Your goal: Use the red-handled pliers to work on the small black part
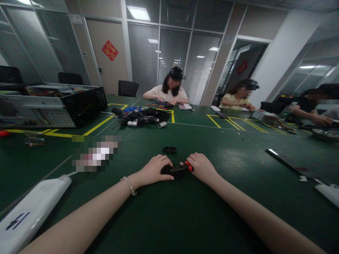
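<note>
My left hand (pixel 156 169), with a bracelet at its wrist, is closed on a small black plastic part (pixel 167 170) that lies on or just over the green table. My right hand (pixel 200 167) grips the red handles of a pair of pliers (pixel 182 168). The dark jaws point left and reach over the black part; whether they bite on anything is too small to tell. Just beyond my hands lies a second black plastic piece (pixel 170 150).
An open computer case (pixel 50 109) stands at the left, a white power bank (pixel 34 208) nearer me. Black cables and tools (pixel 144 116) lie in a heap ahead. A phone (pixel 290 162) rests at right. Co-workers sit across the green table (pixel 217 218).
</note>
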`<state>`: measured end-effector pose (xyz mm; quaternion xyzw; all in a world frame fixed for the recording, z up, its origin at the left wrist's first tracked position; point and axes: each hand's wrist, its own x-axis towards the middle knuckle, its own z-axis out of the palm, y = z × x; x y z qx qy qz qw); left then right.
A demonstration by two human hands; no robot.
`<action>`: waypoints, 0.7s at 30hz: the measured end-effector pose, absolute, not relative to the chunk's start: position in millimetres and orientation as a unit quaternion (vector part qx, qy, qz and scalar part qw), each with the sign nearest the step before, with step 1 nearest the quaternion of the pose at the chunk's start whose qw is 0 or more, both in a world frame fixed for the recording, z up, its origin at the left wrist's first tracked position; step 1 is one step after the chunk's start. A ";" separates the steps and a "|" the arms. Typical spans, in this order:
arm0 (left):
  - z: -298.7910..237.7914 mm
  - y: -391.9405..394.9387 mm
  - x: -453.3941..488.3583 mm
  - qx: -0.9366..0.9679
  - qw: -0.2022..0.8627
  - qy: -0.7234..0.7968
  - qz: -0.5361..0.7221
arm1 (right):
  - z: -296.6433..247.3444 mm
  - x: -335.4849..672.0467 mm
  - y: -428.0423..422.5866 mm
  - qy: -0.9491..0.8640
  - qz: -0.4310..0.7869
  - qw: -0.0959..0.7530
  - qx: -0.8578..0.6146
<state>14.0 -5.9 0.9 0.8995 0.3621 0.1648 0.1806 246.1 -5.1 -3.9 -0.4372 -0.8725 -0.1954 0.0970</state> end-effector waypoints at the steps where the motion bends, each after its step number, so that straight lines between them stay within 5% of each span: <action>1: 0.8 -5.8 14.0 0.900 0.180 0.362 0.165 | -3.7 246.0 -5.2 -0.872 -0.195 0.097 -0.438; 21: 1.7 -5.9 14.1 0.900 0.179 0.363 0.164 | -6.4 245.9 -4.2 -0.869 -0.199 0.099 -0.441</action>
